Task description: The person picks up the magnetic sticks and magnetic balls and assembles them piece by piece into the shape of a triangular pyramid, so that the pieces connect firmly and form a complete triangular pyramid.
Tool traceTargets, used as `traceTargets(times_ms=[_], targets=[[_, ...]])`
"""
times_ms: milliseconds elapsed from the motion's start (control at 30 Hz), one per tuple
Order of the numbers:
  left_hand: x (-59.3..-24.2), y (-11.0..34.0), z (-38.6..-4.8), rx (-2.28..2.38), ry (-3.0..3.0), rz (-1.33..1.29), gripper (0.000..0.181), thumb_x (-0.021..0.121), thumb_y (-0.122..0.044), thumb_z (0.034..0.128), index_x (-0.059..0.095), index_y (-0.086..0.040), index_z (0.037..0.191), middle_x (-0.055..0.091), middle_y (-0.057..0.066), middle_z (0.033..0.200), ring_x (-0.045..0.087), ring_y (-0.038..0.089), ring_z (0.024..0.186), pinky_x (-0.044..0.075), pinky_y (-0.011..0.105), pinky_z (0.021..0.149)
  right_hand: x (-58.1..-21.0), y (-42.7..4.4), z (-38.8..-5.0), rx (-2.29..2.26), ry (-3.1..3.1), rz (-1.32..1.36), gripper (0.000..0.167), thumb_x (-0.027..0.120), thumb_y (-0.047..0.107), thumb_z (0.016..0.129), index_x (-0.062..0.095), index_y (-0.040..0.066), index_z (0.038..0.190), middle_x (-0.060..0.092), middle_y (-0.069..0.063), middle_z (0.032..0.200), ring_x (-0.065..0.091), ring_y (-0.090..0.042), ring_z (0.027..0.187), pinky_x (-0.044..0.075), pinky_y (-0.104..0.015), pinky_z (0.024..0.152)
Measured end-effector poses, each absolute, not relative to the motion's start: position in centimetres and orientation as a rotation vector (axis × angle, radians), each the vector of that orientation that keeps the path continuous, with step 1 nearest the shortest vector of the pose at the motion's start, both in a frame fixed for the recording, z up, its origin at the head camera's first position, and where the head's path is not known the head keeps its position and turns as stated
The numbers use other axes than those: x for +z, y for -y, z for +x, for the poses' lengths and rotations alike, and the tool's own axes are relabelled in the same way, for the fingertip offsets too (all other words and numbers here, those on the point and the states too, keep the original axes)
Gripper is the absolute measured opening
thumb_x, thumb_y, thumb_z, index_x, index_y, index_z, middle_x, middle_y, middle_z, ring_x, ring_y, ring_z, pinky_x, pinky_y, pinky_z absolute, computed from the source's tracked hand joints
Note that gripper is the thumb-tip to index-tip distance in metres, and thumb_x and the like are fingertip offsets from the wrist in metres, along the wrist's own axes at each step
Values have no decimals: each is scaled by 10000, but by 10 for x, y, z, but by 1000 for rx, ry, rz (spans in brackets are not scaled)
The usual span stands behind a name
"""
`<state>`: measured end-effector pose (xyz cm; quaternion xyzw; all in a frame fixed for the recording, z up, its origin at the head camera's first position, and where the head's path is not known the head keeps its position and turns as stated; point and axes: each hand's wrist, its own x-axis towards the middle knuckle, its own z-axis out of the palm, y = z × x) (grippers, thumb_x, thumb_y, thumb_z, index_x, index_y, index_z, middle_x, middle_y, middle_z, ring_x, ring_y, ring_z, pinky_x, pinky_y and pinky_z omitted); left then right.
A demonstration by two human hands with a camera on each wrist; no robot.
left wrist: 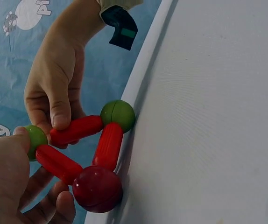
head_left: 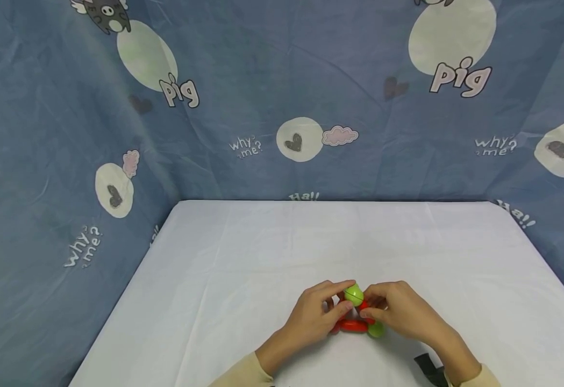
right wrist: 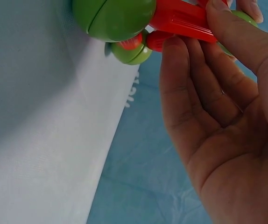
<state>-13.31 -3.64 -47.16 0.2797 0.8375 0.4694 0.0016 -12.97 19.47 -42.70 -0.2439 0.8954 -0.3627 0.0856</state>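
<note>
Red rods and balls are joined into a triangle that stands on the white tabletop. At its top is a lime-green ball, pinched between the thumb and fingers of my left hand. My right hand pinches the red rod that runs down from that ball to a lower green ball. A second red rod lies along the table between this ball and a dark red ball. A third red rod slopes beside my left fingers. In the right wrist view a smaller green ball shows behind.
The white cloth-covered table reaches back to a blue printed curtain, which also hangs at the left. A black strap sits by the right wrist. The near table edge passes close to the rods in the left wrist view.
</note>
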Motion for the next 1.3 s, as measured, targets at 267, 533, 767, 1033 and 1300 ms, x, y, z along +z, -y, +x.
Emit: traceTargets(times_ms=[267,533,767,1033,1300], targets=[[-469,35,-133,1479,-2613,853,370,679,-368,983,671,-264,1339,697,-44,950,516,-41,663,462,141,588,-427,-195,-129,-1085,-2671,-728,133,809,212,878,775,149,989,736,129,859,642,35,749,551,-196,662],[-469,34,-132,1448,-2652,898,351,681,-348,982,676,-263,1322,685,-56,932,498,-52,633,456,135,558,-426,-195,-128,-1082,-2674,-746,158,812,236,879,776,136,996,746,102,880,644,29,754,550,-185,657],[-469,32,-131,1456,-2661,917,356,703,-324,970,686,-228,1312,719,-39,977,511,-40,693,478,119,617,-426,-195,-128,-1088,-2671,-754,138,814,216,876,771,140,983,730,121,854,632,34,747,551,-189,660],[-469,32,-130,1466,-2657,902,360,705,-329,967,686,-233,1314,725,-30,987,512,-35,715,478,117,634,-425,-194,-128,-1097,-2664,-737,126,813,213,875,771,151,976,729,128,852,639,32,758,551,-193,662],[-469,33,-131,1455,-2669,897,362,706,-324,967,684,-241,1318,714,-33,965,505,-40,718,484,125,635,-426,-193,-128,-1099,-2681,-719,142,812,243,876,768,148,973,727,127,845,637,31,755,545,-193,654]])
